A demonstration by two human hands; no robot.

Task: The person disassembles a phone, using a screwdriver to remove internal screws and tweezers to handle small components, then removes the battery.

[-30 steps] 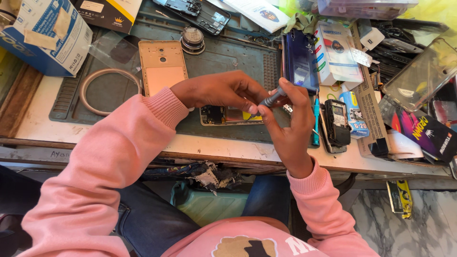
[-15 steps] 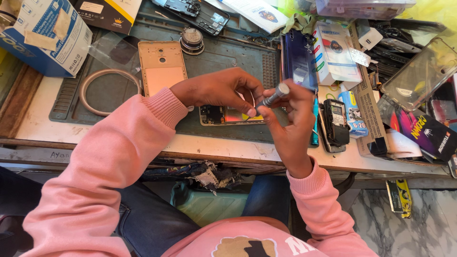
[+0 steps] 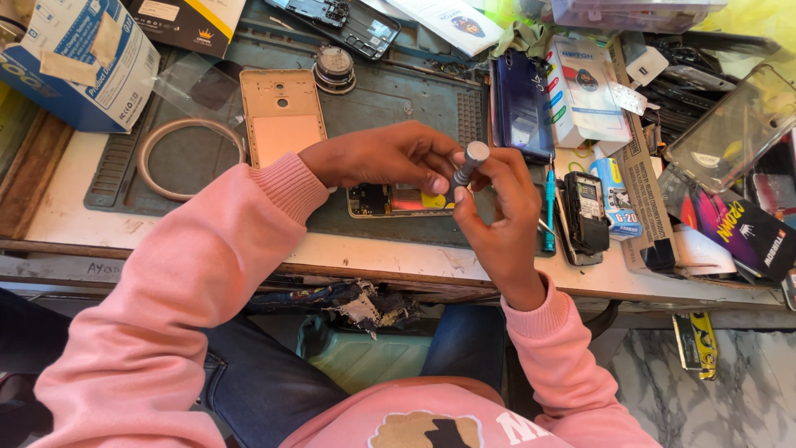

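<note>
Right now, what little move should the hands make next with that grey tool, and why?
Probably lower the grey screwdriver toward the opened phone on the mat. Both the right hand and left hand pinch the tool up in the air, just above the phone's bare insides, so its tip touches nothing.

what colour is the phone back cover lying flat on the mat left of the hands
The phone back cover is a pale gold, clearest in the head view.
</note>
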